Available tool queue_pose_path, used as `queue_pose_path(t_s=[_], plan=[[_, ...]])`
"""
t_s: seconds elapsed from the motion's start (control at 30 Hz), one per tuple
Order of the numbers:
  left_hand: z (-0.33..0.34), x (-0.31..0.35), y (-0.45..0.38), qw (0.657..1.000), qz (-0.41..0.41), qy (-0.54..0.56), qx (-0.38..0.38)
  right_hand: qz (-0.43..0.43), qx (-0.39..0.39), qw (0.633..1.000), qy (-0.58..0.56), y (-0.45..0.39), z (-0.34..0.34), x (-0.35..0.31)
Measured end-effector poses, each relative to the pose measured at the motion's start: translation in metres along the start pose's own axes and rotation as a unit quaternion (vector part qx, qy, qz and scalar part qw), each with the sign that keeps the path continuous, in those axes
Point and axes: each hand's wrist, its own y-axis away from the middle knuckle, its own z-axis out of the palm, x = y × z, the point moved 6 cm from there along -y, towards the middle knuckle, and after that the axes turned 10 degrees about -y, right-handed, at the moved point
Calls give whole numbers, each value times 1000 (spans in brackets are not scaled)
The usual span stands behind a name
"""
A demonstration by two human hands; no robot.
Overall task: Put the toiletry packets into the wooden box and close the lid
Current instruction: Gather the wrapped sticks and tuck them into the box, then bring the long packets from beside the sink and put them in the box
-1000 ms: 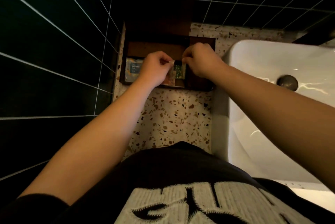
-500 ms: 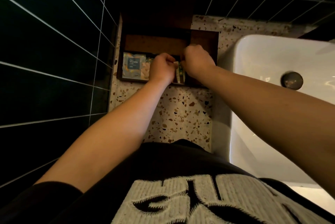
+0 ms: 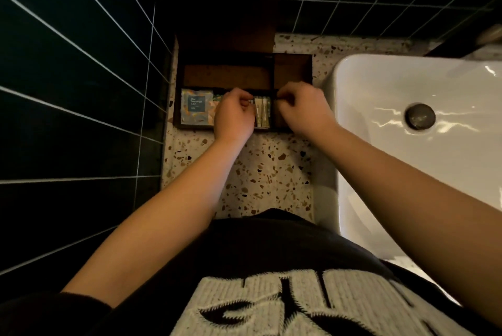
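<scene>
The dark wooden box point(image 3: 225, 76) sits open at the back left of the counter, its lid point(image 3: 231, 23) standing up against the wall. In its front compartment lie a shower cap packet point(image 3: 196, 108) on the left and narrow pale packets point(image 3: 263, 113) standing upright further right. My left hand point(image 3: 233, 115) is over the middle of that compartment, fingers curled on the top of a packet beside the narrow ones. My right hand point(image 3: 301, 110) is just right of them at the box's divider, fingers curled with nothing visible in them. Packets under my left hand are hidden.
The box rests on a speckled terrazzo counter point(image 3: 266, 172) in a corner of dark tiled walls. A white sink point(image 3: 407, 159) with a round drain point(image 3: 420, 116) borders the counter on the right. The box's back and right compartments show bare wood.
Both hands lowered a small packet from above the box down into the front compartment. My right hand then drew slightly to the right, away from the packets.
</scene>
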Motion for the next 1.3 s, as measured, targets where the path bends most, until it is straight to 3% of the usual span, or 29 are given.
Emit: queue_pose_path(t_s=[0.23, 0.4, 0.77, 1.13, 1.3], plan=[[-4, 42, 63, 983, 59, 125, -122, 67, 103, 981, -150, 90, -53, 20], [10, 87, 115, 952, 150, 135, -231, 113, 159, 956, -220, 154, -82, 58], [88, 199, 188, 939, 223, 95, -243, 160, 208, 922, -283, 231, -166, 183], [244, 348, 269, 953, 180, 58, -235, 140, 174, 938, -267, 263, -333, 376], [304, 426, 300, 944, 203, 38, -258, 160, 221, 921, -278, 278, -406, 455]])
